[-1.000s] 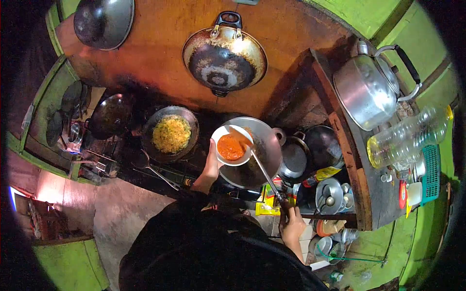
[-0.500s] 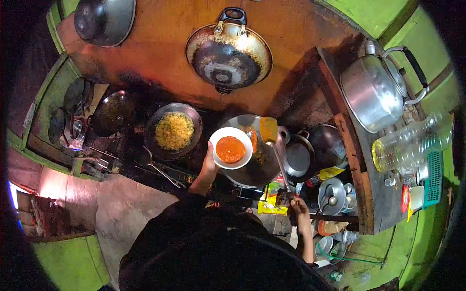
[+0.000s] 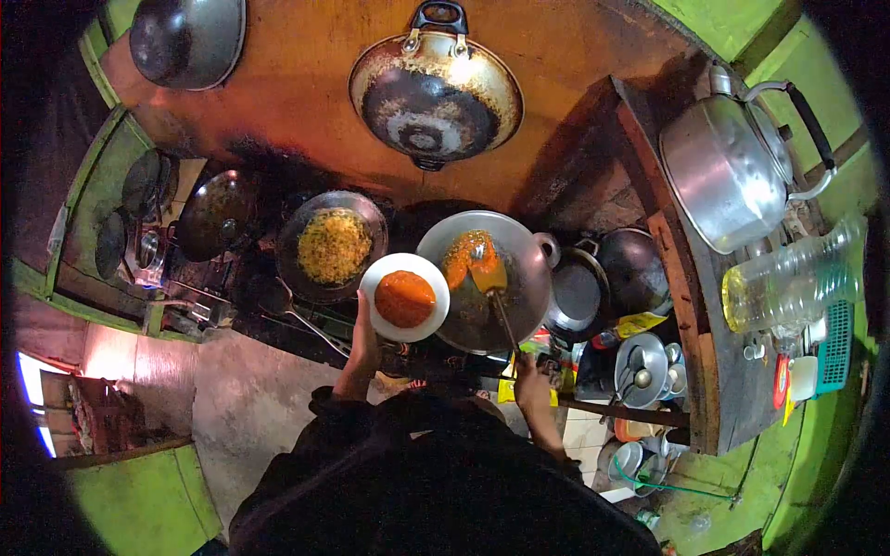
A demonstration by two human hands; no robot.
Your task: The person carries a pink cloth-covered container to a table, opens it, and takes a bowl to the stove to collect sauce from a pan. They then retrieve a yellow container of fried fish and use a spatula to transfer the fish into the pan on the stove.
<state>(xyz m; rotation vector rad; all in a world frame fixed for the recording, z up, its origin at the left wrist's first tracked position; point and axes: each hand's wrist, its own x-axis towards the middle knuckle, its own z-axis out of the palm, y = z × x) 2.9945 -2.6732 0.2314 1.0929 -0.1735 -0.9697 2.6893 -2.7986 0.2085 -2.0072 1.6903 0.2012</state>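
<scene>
My left hand (image 3: pixel 360 350) grips the left edge of a white bowl (image 3: pixel 439 289), which holds thick red sauce (image 3: pixel 404 299). The bowl is held at the left side of a wide grey wok (image 3: pixel 526 243) and overlaps its rim in view. My right hand (image 3: pixel 531 382) is closed around the handle of a spatula (image 3: pixel 490 275). Its broad blade, coated orange, is down in the wok beside a patch of the same red sauce (image 3: pixel 456 255). Left of the bowl, a dark wok (image 3: pixel 371 213) contains a yellow-brown fried mass (image 3: pixel 332 246).
A long-handled ladle (image 3: pixel 306 320) lies left of the bowl. Dark pans (image 3: pixel 575 301) stand right of the wok. A large kettle (image 3: pixel 728 171) and an oil bottle (image 3: pixel 788 273) are on a wooden shelf at right. Another wok (image 3: pixel 436 97) hangs on the wall ahead.
The bowl has moved left and down from over the wok. The spatula has swung from above the wok's right rim down into it, and my right hand has moved left and up.
</scene>
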